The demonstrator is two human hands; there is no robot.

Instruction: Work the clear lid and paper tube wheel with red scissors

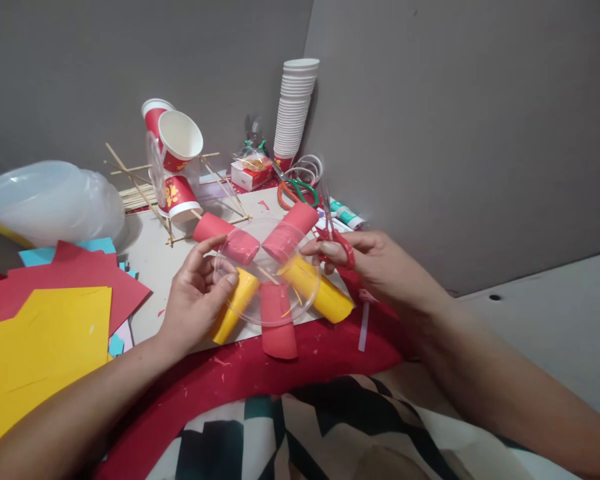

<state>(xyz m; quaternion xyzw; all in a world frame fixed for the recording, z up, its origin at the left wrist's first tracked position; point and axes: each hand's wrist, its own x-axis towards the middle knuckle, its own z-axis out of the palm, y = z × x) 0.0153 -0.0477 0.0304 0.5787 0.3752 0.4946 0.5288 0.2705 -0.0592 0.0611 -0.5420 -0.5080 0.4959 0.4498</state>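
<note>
Left hand [195,290] pinching the clear disc [254,309] by its left rim, over the worktop [147,267]'s near edge. Three red rolls [279,333] and two yellow rolls [333,298] fan around it. Right hand [377,263] gripping scissors [346,247], fingertips at the disc's right side. Cup stack [296,110] behind.

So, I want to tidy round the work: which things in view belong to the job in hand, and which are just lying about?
Likely part of it:
disc, in the left hand
tubes against it
red scissors, in the right hand
perhaps yellow sheets, matching some tubes

Seemingly just lying about:
cup stack
box
</note>
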